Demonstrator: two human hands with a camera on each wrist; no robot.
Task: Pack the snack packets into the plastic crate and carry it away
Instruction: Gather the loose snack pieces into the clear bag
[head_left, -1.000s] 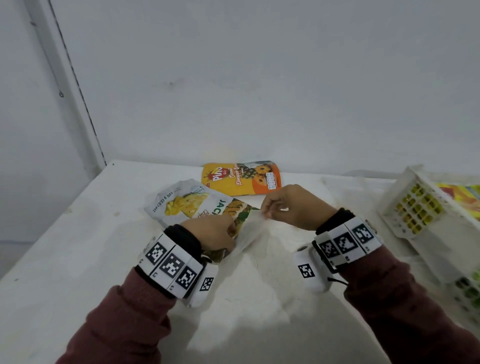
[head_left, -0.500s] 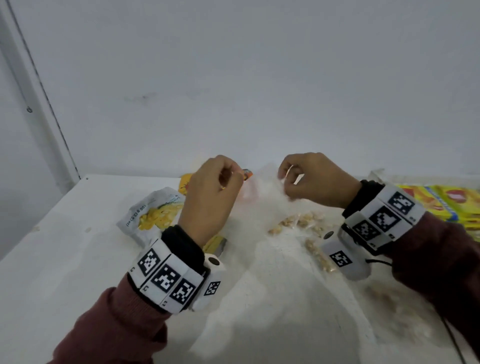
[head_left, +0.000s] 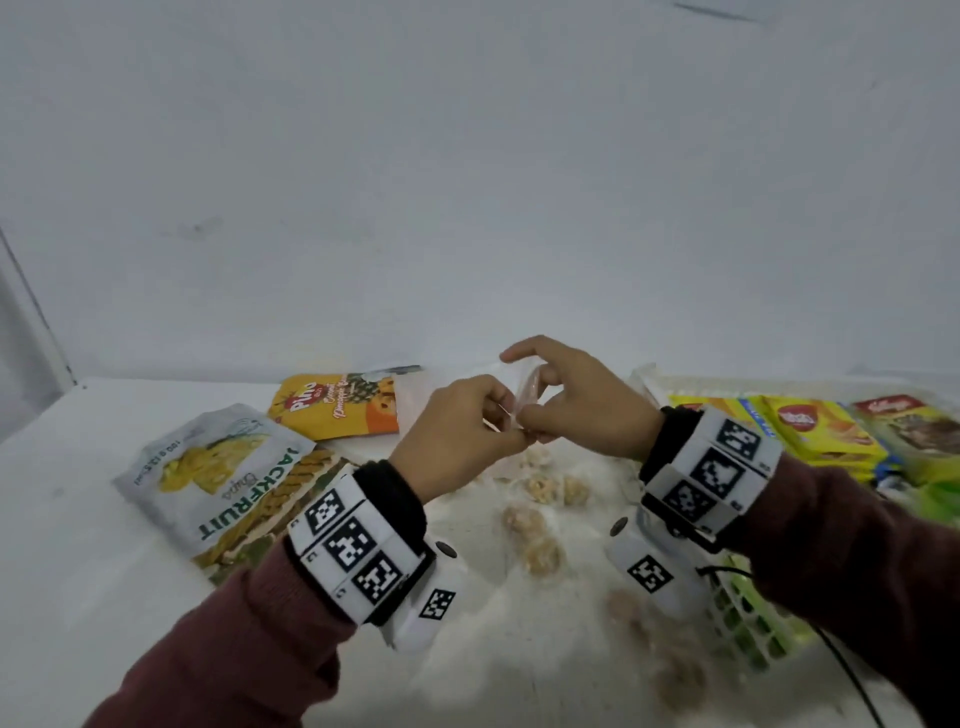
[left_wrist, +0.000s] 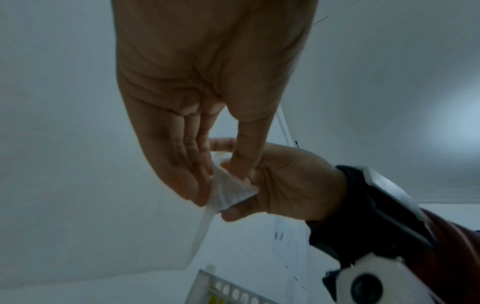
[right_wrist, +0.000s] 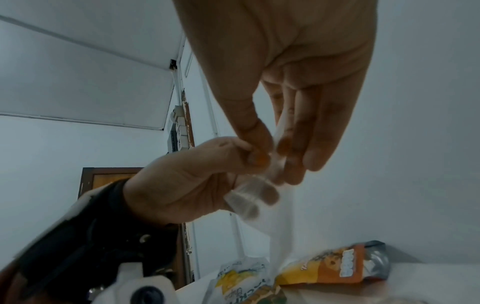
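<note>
A clear plastic bag (head_left: 525, 402) of pale round snack pieces (head_left: 540, 519) hangs over the table, its lower part lying on the surface. My left hand (head_left: 506, 423) and my right hand (head_left: 530, 410) both pinch the bag's bunched top, fingertips almost touching. In the left wrist view my left hand (left_wrist: 221, 181) squeezes the crumpled film (left_wrist: 231, 193) between thumb and fingers. In the right wrist view my right hand (right_wrist: 275, 156) pinches the same film (right_wrist: 272, 164). The white plastic crate (head_left: 675, 382) stands at the right with yellow packets (head_left: 826, 431) inside.
A white jackfruit chips packet (head_left: 223, 483) lies flat at the left, partly under my left wrist. An orange pineapple snack packet (head_left: 337, 405) lies behind it near the wall (head_left: 467, 208). The crate's lattice wall (head_left: 748, 623) sits just under my right forearm.
My hands, which held the bag's mouth spread apart, have come together at its top. The bag was lifted off the table a second ago. The crate is back in view at the right.
</note>
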